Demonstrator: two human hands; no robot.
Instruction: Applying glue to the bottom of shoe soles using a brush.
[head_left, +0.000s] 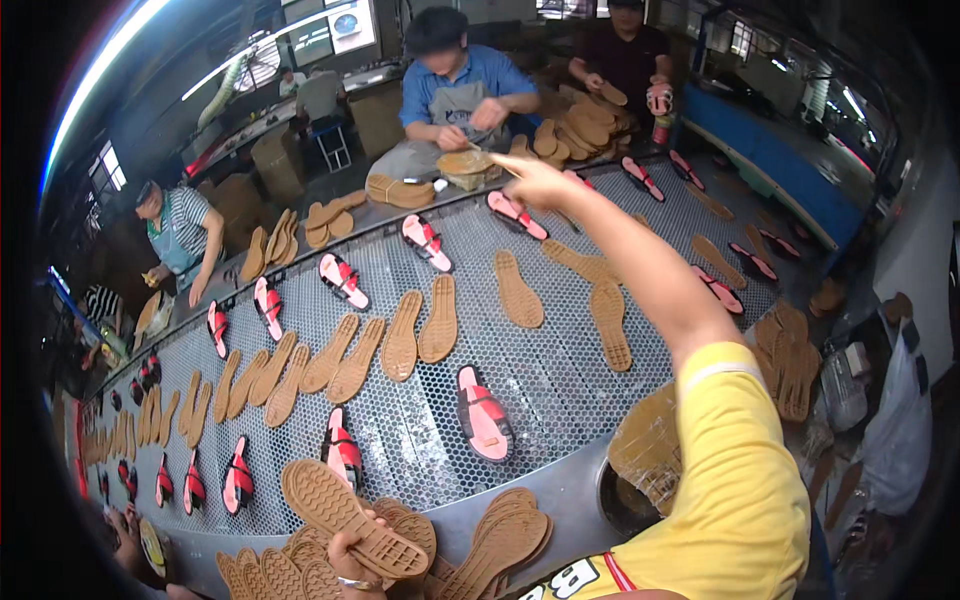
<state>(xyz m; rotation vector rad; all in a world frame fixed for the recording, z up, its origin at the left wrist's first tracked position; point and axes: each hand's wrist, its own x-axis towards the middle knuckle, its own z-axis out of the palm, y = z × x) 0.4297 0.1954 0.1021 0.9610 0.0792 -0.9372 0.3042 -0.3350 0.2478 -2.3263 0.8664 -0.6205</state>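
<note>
Tan rubber sole (352, 518) sits pinched in the left hand (350, 568), tread up, long axis running lower-right to upper-left, low by the stack. Right hand (535, 180) stretched far across the mesh belt (560, 385), fingers spread, touching nothing, nearest a pink sandal (516, 214).

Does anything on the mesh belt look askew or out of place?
Nothing looks damaged or spilled. The tan soles and pink sandals lie at mixed angles on the mesh belt, some overlapping, without even rows.
</note>
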